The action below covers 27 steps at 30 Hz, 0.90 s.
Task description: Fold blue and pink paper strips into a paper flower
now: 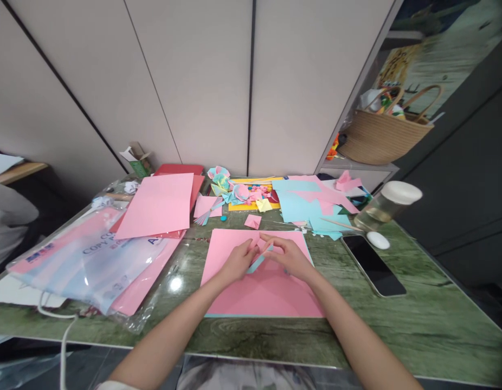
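Both hands meet over a pink sheet of paper [255, 298] lying flat on the table, with a thin blue edge showing beneath it. My left hand [239, 261] has its fingers closed on a small piece of folded paper [259, 261], light blue and pink. From the other side, my right hand [292, 257] pinches the same folded piece. The fingers hide part of its shape. Just beyond the sheet lies a small pink folded paper square [253, 221]. Paper flowers [239, 193] in pink and blue rest farther back.
At left lie a clear plastic paper bag [88, 260] and a pink sheet [157, 206] on red ones. Blue and pink scraps [303, 203] lie at back right. A phone [373, 265], a white oval object [378, 240] and a lidded bottle [385, 206] stand to the right.
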Tool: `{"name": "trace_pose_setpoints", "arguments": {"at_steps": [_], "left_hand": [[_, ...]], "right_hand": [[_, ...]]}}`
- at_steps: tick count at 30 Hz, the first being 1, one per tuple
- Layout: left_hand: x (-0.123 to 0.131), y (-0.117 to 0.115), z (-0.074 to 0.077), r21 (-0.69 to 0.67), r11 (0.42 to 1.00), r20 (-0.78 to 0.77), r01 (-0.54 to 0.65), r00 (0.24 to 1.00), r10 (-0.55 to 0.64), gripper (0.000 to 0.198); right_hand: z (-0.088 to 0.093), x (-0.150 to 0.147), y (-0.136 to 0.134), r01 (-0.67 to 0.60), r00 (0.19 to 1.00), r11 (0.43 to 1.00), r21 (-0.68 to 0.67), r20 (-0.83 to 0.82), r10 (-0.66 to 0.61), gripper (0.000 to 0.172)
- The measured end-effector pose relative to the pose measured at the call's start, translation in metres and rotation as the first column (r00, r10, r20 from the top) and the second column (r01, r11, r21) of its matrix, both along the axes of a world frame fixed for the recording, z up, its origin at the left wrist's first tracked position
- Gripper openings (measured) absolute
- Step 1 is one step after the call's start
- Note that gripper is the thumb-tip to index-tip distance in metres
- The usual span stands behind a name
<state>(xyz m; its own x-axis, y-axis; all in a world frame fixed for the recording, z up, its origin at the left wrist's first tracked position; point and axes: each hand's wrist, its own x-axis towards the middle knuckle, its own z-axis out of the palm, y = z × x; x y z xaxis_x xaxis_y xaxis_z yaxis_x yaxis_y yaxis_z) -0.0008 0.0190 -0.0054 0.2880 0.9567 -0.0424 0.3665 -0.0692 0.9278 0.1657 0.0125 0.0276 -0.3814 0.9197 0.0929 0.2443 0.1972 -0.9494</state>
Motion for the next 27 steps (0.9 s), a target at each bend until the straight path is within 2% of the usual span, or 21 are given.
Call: {"name": "trace_pose_setpoints", "arguments": {"at_steps": [4,8,11,13,16,19,22,27], "left_hand": [[0.0,0.004,-0.002,-0.248,0.962,0.305,0.117,0.952,-0.037,0.028],[-0.003,0.01,-0.003,-0.406,0.896,0.591,0.179,0.8,0.107,0.03],[-0.007,0.014,0.001,-0.424,0.879,0.717,0.22,0.674,0.177,0.03],[-0.01,0.016,0.005,-0.426,0.874,0.786,0.233,0.573,0.23,0.027],[-0.012,0.015,0.01,-0.443,0.866,0.841,0.231,0.44,0.313,0.022],[-0.011,0.012,0.012,-0.473,0.845,0.856,0.248,0.354,0.375,0.02],[-0.008,0.009,0.013,-0.484,0.833,0.862,0.267,0.31,0.402,0.018],[-0.003,0.006,0.013,-0.486,0.842,0.861,0.233,0.294,0.415,0.017]], "right_hand": [[-0.002,0.003,0.004,0.02,0.998,1.0,0.005,-0.054,-0.02,0.012],[0.001,0.006,0.005,0.02,0.99,1.0,-0.006,-0.14,-0.021,0.015],[0.002,0.005,0.002,-0.096,0.975,0.991,-0.098,-0.211,0.073,0.017],[-0.001,0.0,-0.001,-0.203,0.96,0.965,-0.165,-0.227,0.163,0.019],[-0.009,-0.008,-0.004,-0.328,0.935,0.919,-0.22,-0.219,0.281,0.021],[-0.016,-0.016,-0.006,-0.409,0.901,0.88,-0.241,-0.261,0.348,0.023],[-0.019,-0.019,-0.008,-0.448,0.876,0.856,-0.259,-0.317,0.363,0.025],[-0.023,-0.023,-0.009,-0.478,0.855,0.833,-0.278,-0.365,0.368,0.026]]}}
